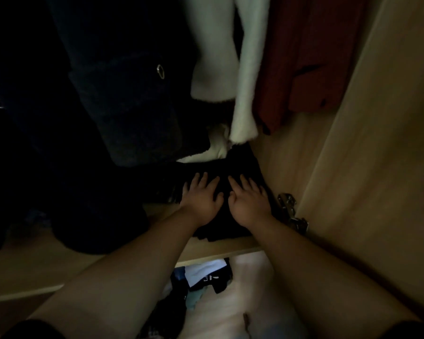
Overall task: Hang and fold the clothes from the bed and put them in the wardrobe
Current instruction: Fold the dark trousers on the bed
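A folded black garment (pixel 225 167) lies on the wooden wardrobe shelf (pixel 274 152), near the right side wall. My left hand (pixel 201 196) and my right hand (pixel 249 201) lie side by side flat on top of it, fingers spread and pointing into the wardrobe. Neither hand grips the cloth. The front of the garment (pixel 218 231) reaches the shelf's front edge. A folded white item (pixel 216 145) sits on the shelf just behind it.
Hanging above the shelf are dark coats (pixel 113 94) at left, a white fleecy garment (pixel 233 64) in the middle and a red one (pixel 309 59) at right. The open wardrobe door (pixel 382 143) with its metal hinge (pixel 291 211) stands at right. Loose clothes (pixel 201 282) lie below the shelf.
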Action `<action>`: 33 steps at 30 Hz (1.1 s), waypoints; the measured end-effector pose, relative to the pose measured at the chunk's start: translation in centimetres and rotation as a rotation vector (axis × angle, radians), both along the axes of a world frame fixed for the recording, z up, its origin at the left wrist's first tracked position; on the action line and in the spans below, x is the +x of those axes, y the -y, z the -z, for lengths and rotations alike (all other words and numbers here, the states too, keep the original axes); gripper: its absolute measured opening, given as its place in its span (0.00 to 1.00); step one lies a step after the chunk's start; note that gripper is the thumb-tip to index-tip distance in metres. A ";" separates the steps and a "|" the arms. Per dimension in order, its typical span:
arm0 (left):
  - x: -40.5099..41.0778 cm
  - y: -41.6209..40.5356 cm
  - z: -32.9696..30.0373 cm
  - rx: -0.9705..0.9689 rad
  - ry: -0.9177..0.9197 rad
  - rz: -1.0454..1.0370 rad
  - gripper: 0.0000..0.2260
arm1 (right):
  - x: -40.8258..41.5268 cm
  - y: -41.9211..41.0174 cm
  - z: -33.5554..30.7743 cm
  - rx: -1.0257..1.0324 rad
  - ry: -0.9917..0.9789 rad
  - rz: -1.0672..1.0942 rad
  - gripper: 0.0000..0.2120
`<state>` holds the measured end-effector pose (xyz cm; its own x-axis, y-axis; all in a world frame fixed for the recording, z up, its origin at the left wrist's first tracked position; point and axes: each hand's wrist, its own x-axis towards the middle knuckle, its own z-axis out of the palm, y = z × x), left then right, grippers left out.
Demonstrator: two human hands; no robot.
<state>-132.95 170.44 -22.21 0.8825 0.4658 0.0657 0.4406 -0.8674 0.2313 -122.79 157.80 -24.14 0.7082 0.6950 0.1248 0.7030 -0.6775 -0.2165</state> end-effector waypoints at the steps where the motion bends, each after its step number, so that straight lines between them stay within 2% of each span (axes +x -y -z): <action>1: -0.8 0.4 -0.2 0.061 0.003 0.028 0.26 | -0.3 0.2 -0.5 -0.012 -0.010 0.003 0.27; 5: -3.3 1.3 -1.0 0.104 -0.012 0.065 0.26 | -1.8 0.9 -2.1 -0.021 -0.028 0.014 0.27; 12: -8.8 2.5 -3.2 0.075 0.040 0.121 0.29 | -7.5 3.9 -4.5 0.143 0.010 0.029 0.27; 16: -12.5 4.3 -3.4 0.048 0.062 0.158 0.30 | -13.1 7.2 -5.4 0.208 -0.038 0.116 0.27; 20: -15.9 7.6 -2.6 0.064 0.076 0.260 0.30 | -18.4 12.1 -4.0 0.229 -0.058 0.147 0.28; 23: -18.5 11.7 -2.0 -0.047 0.120 0.313 0.29 | -22.5 17.0 -2.4 0.174 -0.094 0.214 0.30; 26: -21.6 16.3 -0.7 -0.169 0.052 0.311 0.29 | -27.2 22.3 -1.8 0.171 -0.112 0.291 0.30; 33: -28.7 26.5 0.2 -0.111 0.027 0.361 0.29 | -35.5 34.3 -1.2 0.178 -0.146 0.434 0.29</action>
<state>-161.64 143.96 -22.41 0.9897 0.1311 0.0579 0.1039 -0.9347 0.3398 -158.26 123.50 -22.94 0.9467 0.3086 0.0929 0.3176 -0.8449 -0.4305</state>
